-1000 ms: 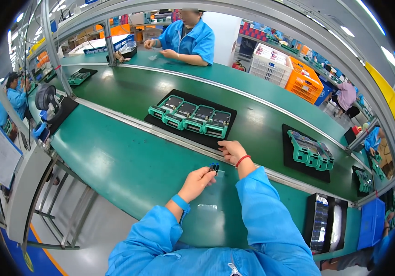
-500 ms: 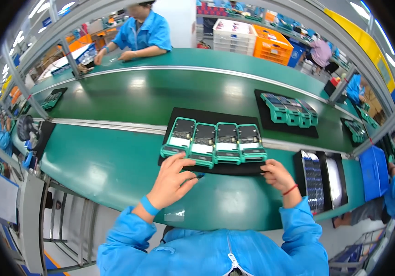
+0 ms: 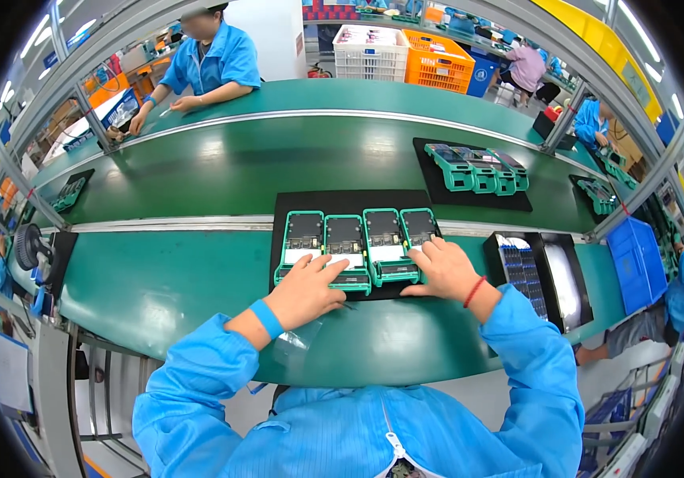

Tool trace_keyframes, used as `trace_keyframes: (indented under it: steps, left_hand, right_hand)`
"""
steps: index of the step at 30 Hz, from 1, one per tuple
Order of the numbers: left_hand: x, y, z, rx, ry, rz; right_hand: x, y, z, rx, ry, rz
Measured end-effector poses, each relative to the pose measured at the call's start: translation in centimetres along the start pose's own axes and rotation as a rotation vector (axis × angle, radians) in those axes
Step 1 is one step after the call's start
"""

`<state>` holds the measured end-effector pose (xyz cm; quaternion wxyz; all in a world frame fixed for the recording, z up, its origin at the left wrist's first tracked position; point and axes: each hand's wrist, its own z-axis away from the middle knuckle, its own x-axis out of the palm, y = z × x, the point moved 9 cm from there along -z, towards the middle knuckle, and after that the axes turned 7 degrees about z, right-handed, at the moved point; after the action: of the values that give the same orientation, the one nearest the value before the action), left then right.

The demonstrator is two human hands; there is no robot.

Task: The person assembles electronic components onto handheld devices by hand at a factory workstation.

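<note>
Several green-framed electronic devices [image 3: 386, 239] with dark panels and white strips lie side by side on a black mat [image 3: 350, 199] in front of me. My left hand [image 3: 306, 288] rests with spread fingers over the near ends of the two left devices. A thin dark thing [image 3: 349, 305] shows by its thumb; whether it is held I cannot tell. My right hand [image 3: 443, 273] is bent around the near part of the rightmost device [image 3: 418, 225], thumb at the near edge and fingers over its top. A gap shows between the second and third devices.
A second mat with green devices [image 3: 477, 170] lies on the conveyor [image 3: 238, 167] beyond. To the right are a black open case [image 3: 517, 259] with dark strips and a blue bin [image 3: 636, 263]. A co-worker [image 3: 210, 60] works across the line. A small fan [image 3: 33, 245] stands left.
My right hand has left the mat's near right corner and moved onto the rightmost device. My left hand has come further over the left devices. A gap has opened in the row.
</note>
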<state>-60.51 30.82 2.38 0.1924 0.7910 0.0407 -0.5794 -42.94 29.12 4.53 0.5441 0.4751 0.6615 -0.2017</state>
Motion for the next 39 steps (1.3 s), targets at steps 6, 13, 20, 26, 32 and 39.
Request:
trace_keyframes:
  steps: [6, 13, 20, 26, 32, 39]
  left_hand:
    - [0.6, 0.3, -0.2, 0.092, 0.014, -0.106]
    - [1.1, -0.8, -0.4, 0.004, -0.099, -0.140]
    - [-1.2, -3.1, -1.5, -0.042, 0.000, -0.115]
    - [-10.2, -12.7, 2.4, -0.578, 0.901, 0.704]
    - [2.8, -13.8, 3.6, -0.758, 1.629, 1.682]
    - [6.1, -8.0, 4.8, -0.812, 1.205, 1.729]
  right_hand:
    - [0.5, -0.9, -1.9, -0.066, -0.045, -0.020]
    - [2.1, -1.1, -2.6, -0.162, -0.149, 0.009]
    - [0.9, 1.4, -4.2, -0.056, -0.087, -0.142]
    - [-1.5, 12.1, -0.4, 0.955, 0.475, -1.247]
    - [8.8, 6.7, 3.1, 1.369, 1.035, -1.852]
    - [8.9, 5.2, 8.6, 1.204, 0.267, -1.057]
